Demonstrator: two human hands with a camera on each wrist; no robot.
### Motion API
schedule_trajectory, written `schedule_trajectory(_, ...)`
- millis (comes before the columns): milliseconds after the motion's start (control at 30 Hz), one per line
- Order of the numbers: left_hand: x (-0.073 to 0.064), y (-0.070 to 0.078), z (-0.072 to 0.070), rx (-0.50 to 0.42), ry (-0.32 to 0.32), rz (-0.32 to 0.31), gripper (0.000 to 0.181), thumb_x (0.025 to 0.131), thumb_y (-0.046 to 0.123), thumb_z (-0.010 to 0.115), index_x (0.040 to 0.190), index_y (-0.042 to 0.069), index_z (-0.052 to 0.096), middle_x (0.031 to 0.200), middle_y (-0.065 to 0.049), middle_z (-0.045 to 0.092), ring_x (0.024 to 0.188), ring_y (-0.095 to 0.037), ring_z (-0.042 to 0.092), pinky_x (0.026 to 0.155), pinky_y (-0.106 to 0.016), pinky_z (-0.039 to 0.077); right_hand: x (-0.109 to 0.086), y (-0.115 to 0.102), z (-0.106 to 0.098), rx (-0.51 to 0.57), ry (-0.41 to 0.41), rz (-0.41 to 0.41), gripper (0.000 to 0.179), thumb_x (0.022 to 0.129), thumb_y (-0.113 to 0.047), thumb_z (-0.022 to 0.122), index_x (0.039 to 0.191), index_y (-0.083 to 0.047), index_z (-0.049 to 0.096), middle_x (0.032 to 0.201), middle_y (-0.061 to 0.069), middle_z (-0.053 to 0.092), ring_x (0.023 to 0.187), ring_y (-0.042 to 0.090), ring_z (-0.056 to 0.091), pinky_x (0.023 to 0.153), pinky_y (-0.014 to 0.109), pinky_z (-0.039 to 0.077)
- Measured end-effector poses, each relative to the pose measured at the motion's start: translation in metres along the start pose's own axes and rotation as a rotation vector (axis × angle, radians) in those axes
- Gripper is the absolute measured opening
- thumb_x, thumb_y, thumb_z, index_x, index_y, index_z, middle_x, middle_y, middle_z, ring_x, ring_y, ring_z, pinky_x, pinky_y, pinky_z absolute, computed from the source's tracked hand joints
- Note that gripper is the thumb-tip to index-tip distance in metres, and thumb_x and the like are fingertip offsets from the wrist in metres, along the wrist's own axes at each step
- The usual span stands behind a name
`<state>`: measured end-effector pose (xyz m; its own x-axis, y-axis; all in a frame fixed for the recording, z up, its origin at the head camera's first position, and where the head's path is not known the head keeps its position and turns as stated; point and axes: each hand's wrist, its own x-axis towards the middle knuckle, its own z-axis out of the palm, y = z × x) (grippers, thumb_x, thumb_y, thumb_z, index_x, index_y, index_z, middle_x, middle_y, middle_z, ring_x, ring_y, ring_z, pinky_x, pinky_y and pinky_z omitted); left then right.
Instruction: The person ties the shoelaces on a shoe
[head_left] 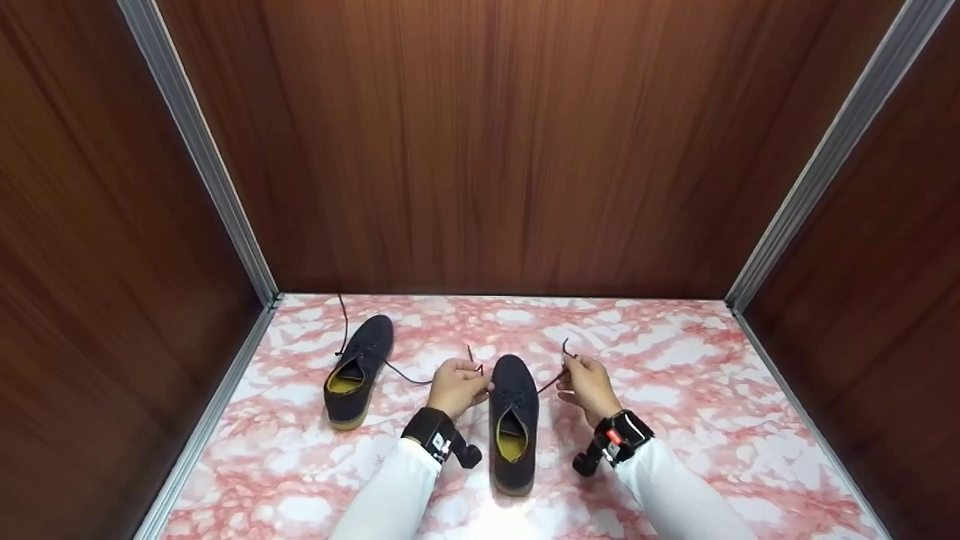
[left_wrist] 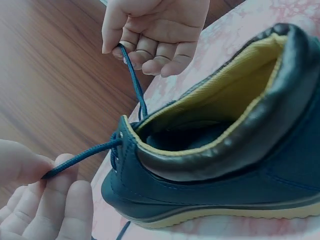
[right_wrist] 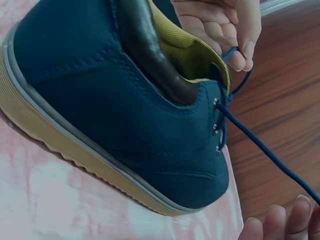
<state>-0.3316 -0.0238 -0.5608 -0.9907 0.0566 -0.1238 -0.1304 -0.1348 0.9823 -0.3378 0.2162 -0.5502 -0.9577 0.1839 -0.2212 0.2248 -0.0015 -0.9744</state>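
Observation:
A dark blue lace-up shoe [head_left: 511, 369] with a yellow lining stands on the marbled surface between my two hands, toe pointing away. My left hand [head_left: 459, 386], beside the shoe's left side, pinches one lace end [left_wrist: 82, 159] between thumb and fingers. On the other side, my right hand [head_left: 589, 386] pinches the opposite lace end [left_wrist: 134, 80], its other fingers loosely curled. Both laces run out from the top eyelets [right_wrist: 216, 101]. In the right wrist view only fingertips [right_wrist: 275, 222] of the right hand show, at the lower corner.
A matching shoe [head_left: 375, 335] stands at the left, one loose lace [head_left: 344, 319] stretching to the back and another toward my left hand. Brown wood-look panels [head_left: 480, 150] with metal corner strips [head_left: 202, 150] enclose the pink-and-white marbled surface [head_left: 675, 352] at the back and sides.

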Motion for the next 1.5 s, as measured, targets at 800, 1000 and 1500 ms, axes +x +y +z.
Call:
schedule_trajectory(800,0.015,0.026,0.004,0.024,0.0,0.003,0.017,0.092,0.005,0.069,0.105,-0.005,0.065,0.078,-0.001,0.077,0.067,-0.007,0.073,0.078,-0.034,0.065,0.012,-0.029,-0.018,0.014,0.033,-0.083,0.025,0.108,-0.02,0.049,0.099,0.001,0.059,0.072,0.0,0.051,0.06,0.013,0.056,0.063,0.029,0.056)
schedule_trajectory(1000,0.018,0.029,0.006,0.083,0.011,0.07,0.01,0.095,0.004,0.062,0.1,-0.003,0.066,0.087,-0.014,0.08,0.065,-0.007,0.07,0.072,-0.028,0.064,0.014,-0.031,-0.02,-0.024,0.025,-0.103,0.024,0.107,-0.019,0.05,0.09,-0.006,0.061,0.069,-0.002,0.049,0.059,0.012,0.054,0.063,0.029,0.055)
schedule_trajectory(1500,0.016,0.044,0.037,0.275,-0.13,0.325,0.014,0.097,0.001,0.065,0.107,-0.009,0.067,0.099,-0.026,0.078,0.079,-0.015,0.073,0.079,-0.029,0.062,0.014,-0.032,-0.026,-0.041,0.029,-0.14,0.021,0.103,-0.013,0.052,0.088,-0.006,0.065,0.071,0.0,0.053,0.061,0.015,0.057,0.065,0.03,0.056)
